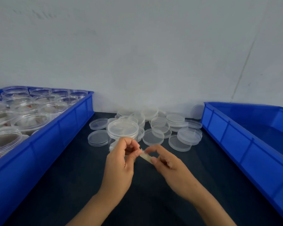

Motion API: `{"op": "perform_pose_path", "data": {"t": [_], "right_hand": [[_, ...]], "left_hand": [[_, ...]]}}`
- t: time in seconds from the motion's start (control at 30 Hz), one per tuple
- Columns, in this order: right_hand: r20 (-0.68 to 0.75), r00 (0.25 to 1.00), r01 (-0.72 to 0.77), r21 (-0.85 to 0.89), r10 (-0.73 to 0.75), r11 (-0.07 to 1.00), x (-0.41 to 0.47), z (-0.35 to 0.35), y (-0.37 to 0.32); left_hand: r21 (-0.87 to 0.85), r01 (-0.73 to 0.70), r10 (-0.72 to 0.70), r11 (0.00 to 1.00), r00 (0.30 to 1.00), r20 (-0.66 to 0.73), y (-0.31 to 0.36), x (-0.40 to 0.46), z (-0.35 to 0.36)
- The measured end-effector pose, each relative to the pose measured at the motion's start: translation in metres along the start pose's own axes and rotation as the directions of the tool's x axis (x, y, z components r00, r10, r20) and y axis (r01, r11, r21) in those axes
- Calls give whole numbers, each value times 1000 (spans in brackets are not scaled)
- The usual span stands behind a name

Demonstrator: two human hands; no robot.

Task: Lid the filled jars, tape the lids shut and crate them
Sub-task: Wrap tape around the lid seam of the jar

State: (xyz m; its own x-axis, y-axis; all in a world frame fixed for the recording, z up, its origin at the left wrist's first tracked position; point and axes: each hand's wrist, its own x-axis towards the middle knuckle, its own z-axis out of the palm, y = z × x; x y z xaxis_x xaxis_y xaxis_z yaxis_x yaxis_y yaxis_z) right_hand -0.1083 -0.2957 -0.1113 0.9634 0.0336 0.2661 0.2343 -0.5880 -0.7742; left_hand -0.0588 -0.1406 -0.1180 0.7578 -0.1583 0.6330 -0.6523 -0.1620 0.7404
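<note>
A short strip of tape [146,156] is stretched between both hands, pinched by curled fingers of the left hand [121,162] and right hand [166,162], just in front of a lidded jar [122,130] on the dark bench [72,185]. Loose lids [178,128] lie behind; open filled jars [31,121] fill the left blue crate [44,149].

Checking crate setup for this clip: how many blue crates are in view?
2. One blue crate at left holds open filled jars; the other blue crate stands at right, its visible part showing no jars.

Left hand [119,162], right hand [168,165] bare; forearms unsleeved, no rings
</note>
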Motion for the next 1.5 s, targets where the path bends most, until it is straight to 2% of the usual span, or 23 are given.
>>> {"op": "perform_pose_path", "data": {"t": [0.13,0.23,0.3,0.4,0.43,0.5,0.57,0.6,0.7,0.77,0.87,0.97,1.07,1.3,1.5], "right_hand": [[35,999,25,-87,-22,996,1,2,-2],[98,995,24,-163,-8,986,1,3,-4],[81,996,-13,-222,32,975,3,3,-4],[-51,998,-56,-310,43,949,6,0,1],[-88,995,-67,-300,42,952,6,-2,3],[-141,989,-79,-280,40,957,7,-9,6],[-180,983,-74,-309,18,948,8,-12,7],[-196,981,-65,-323,1,944,9,-11,5],[-200,978,-20,-359,-56,933,13,-6,-4],[-164,984,3,-396,-74,918,15,-3,-12],[-112,992,1,-459,-60,888,21,-2,-22],[-108,993,-20,-538,-46,843,29,-3,-31],[-144,985,-3,-578,-99,816,32,0,-36],[-243,966,-28,-418,-82,908,26,7,-40],[-339,939,-70,-359,-61,931,27,11,-46]], "left_hand": [[-86,41,-39,995,999,17,1,-1,0],[-79,-2,3,997,1000,18,0,-2,-2],[-39,-51,51,998,999,15,-1,-3,-3],[77,-172,170,982,985,38,-4,1,-8],[155,-230,230,961,973,17,-7,6,-13],[283,-247,292,927,948,-129,-17,17,-22],[254,-159,226,954,938,-264,-29,25,-30],[193,-95,146,977,952,-268,-33,26,-31],[20,110,-107,994,988,-113,-50,25,-24],[-48,182,-183,982,983,-6,-58,25,-20],[-119,209,-202,971,977,68,-62,25,-18],[-68,193,-187,979,978,90,-63,24,-20],[-51,222,-215,974,970,115,-58,22,-20],[-111,307,-283,945,941,187,-46,18,-9],[9,266,-263,964,947,187,-35,12,-5]]}}
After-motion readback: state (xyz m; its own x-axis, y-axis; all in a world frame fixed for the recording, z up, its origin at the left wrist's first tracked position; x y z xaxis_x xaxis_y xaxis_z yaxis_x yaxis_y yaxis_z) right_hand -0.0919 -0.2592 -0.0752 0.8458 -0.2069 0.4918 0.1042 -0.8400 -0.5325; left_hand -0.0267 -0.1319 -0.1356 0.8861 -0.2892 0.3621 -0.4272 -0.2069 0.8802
